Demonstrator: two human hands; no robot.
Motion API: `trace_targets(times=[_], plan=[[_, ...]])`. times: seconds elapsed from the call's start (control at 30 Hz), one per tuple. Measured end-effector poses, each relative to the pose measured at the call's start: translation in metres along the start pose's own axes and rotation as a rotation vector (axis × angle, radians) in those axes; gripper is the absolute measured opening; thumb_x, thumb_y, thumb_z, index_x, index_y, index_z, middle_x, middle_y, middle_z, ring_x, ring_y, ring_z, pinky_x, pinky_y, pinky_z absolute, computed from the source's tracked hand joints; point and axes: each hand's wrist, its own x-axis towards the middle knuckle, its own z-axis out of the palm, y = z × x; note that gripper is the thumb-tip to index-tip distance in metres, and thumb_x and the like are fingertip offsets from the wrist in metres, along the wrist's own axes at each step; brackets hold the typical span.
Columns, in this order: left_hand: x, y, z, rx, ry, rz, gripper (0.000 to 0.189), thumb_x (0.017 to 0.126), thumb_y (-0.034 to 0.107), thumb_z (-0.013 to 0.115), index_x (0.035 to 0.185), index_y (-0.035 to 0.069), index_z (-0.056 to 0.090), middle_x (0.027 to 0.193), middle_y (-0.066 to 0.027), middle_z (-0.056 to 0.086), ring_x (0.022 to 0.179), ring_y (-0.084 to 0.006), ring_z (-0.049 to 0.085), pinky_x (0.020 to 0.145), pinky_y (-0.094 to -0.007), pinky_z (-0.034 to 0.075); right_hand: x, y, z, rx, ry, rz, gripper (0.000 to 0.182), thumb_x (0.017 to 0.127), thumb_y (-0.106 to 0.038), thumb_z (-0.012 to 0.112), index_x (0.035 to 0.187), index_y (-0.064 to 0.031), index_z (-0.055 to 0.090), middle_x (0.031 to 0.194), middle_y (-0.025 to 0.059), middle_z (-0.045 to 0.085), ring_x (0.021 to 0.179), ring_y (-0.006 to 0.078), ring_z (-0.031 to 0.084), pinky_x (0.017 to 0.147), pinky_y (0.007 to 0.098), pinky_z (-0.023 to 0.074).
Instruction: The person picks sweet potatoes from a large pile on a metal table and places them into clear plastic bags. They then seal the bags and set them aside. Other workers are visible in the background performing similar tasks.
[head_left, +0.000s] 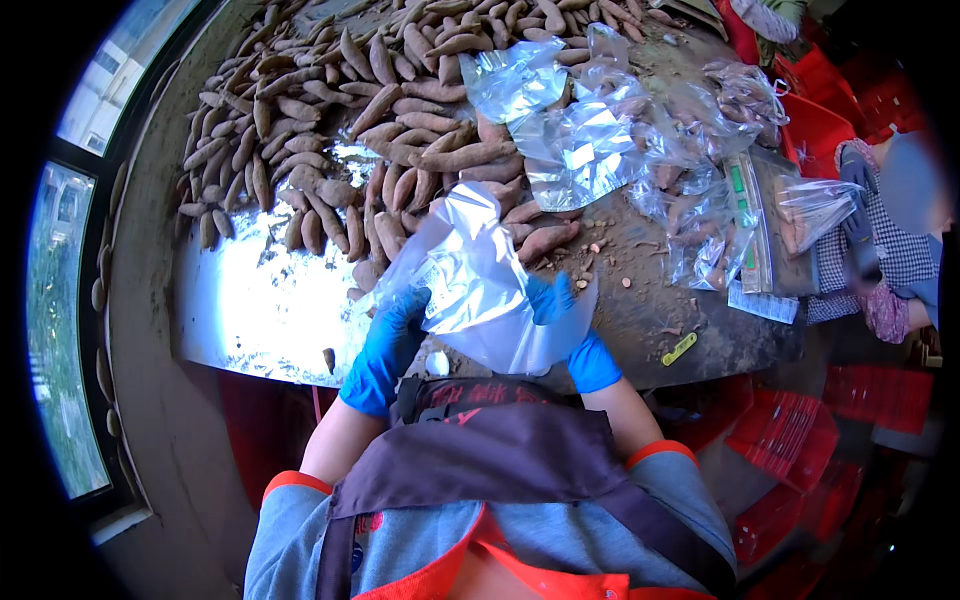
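A clear plastic bag (476, 277) is spread between my two hands above the table's near edge. My left hand (390, 341), in a blue glove, grips its left side, with the fingers partly hidden behind the film. On the right side, my gloved right hand (577, 337) holds the bag, its thumb and fingers partly seen through the plastic. No sweet potato can be made out inside it. Just beyond the bag lie loose sweet potatoes (547, 241), part of a big heap (300, 112). More empty plastic bags (577, 150) rest on the heap to the right.
Filled bags of sweet potatoes (701, 232) stand at right, beside a weighing scale (761, 217). A co-worker's gloved hand (859, 217) is at a bag there. A yellow-handled tool (679, 349) lies near the table edge. Red crates (784, 435) are on the floor; a window (67, 322) is left.
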Motion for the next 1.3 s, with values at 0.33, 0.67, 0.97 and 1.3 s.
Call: trace_targets(times=[0.33, 0.67, 0.97, 1.3], plan=[[-0.005, 0.000, -0.051, 0.763, 0.071, -0.061, 0.024, 0.086, 0.020, 0.058, 0.095, -0.002, 0.058, 0.083, -0.0089, 0.061, 0.067, -0.0156, 0.058, 0.059, -0.0252, 0.047, -0.004, -0.004, -0.004, -0.436, 0.066, 0.142, 0.020, 0.081, -0.012, 0.062, 0.096, 0.0005, 0.062, 0.088, 0.0056, 0.063, 0.076, 0.0139, 0.060, 0.072, 0.0260, 0.0486], [-0.024, 0.002, 0.005, 0.928, -0.247, 0.409, 0.018, 0.085, 0.014, 0.058, 0.093, -0.001, 0.057, 0.080, -0.0044, 0.057, 0.075, -0.0126, 0.054, 0.068, -0.0245, 0.044, -0.020, 0.011, 0.035, -0.039, 0.259, 0.158, 0.008, 0.075, -0.005, 0.066, 0.081, -0.0089, 0.062, 0.073, -0.0025, 0.059, 0.067, 0.0086, 0.056, 0.063, 0.0233, 0.0467], [-0.015, -0.017, -0.043, 1.073, 0.165, 0.417, 0.012, 0.072, 0.006, 0.065, 0.080, 0.000, 0.057, 0.068, -0.0031, 0.050, 0.068, -0.0091, 0.047, 0.062, -0.0231, 0.041, -0.025, 0.001, -0.012, 0.313, 0.544, -0.014, 0.004, 0.079, -0.009, 0.063, 0.075, -0.0103, 0.061, 0.071, 0.0000, 0.057, 0.055, 0.0083, 0.050, 0.051, 0.0208, 0.0415], [-0.042, 0.013, 0.013, 1.389, -0.069, 0.834, 0.062, 0.066, 0.019, 0.073, 0.120, 0.006, 0.044, 0.111, -0.0151, 0.049, 0.111, -0.0327, 0.043, 0.092, -0.0399, 0.035, -0.015, -0.011, 0.056, -0.438, 0.268, -0.353, 0.012, 0.074, 0.003, 0.058, 0.070, -0.0062, 0.052, 0.068, -0.0014, 0.049, 0.061, 0.0086, 0.046, 0.056, 0.0219, 0.0404]])
